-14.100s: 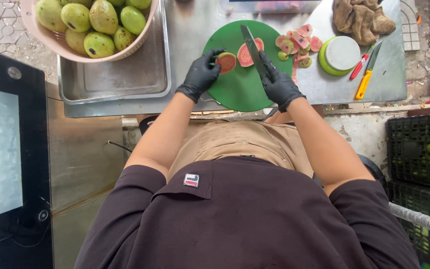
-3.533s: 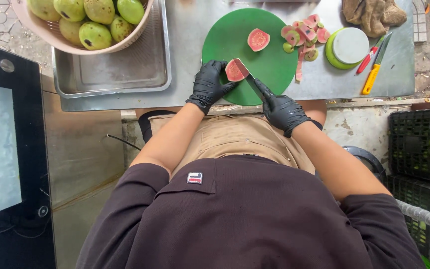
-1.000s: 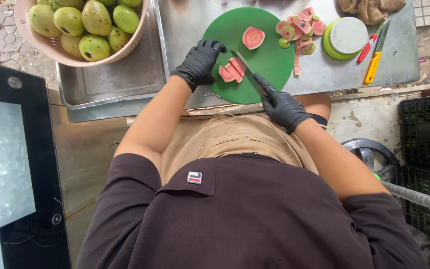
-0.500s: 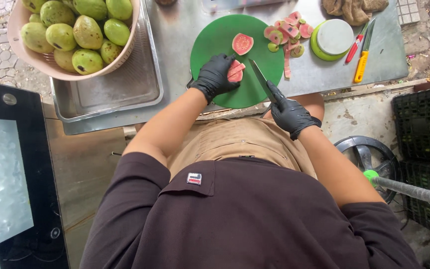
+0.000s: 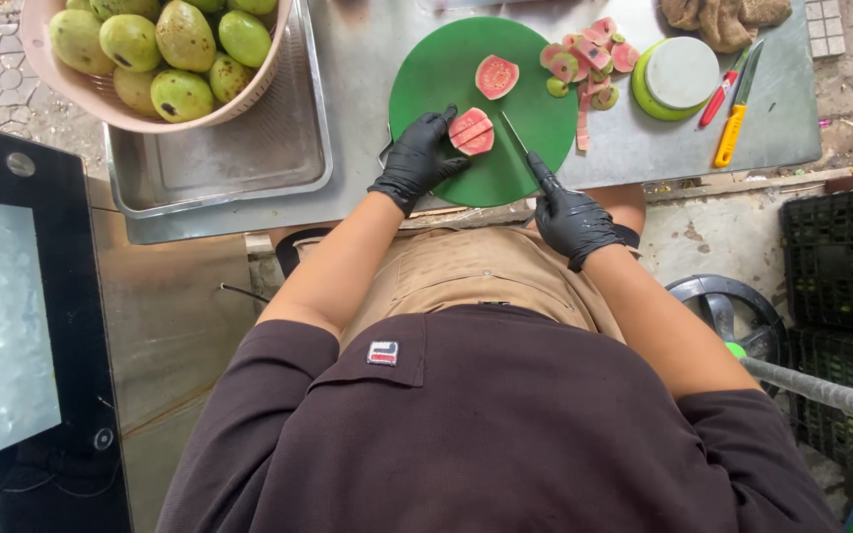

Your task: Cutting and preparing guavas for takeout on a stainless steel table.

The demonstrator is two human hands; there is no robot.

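A round green cutting board (image 5: 446, 74) lies on the steel counter. On it sit a pink-fleshed guava half (image 5: 497, 76) and, nearer me, a sliced guava half (image 5: 472, 131). My left hand (image 5: 417, 163), in a black glove, rests its fingertips against the sliced half. My right hand (image 5: 573, 217), also gloved in black, grips a knife (image 5: 515, 141) whose blade points toward the sliced fruit, its tip just right of it.
A pink basket of green guavas (image 5: 165, 54) sits in a steel tray (image 5: 219, 168) at left. Cut guava pieces (image 5: 584, 64), a green lidded tub (image 5: 676, 77), a red peeler and an orange-handled knife (image 5: 733, 114) lie right of the board. Black crates (image 5: 836, 257) stand at right.
The view has shifted slightly. My left hand still steadies the sliced guava half; my right hand with the knife stays beside it, at the board's near right.
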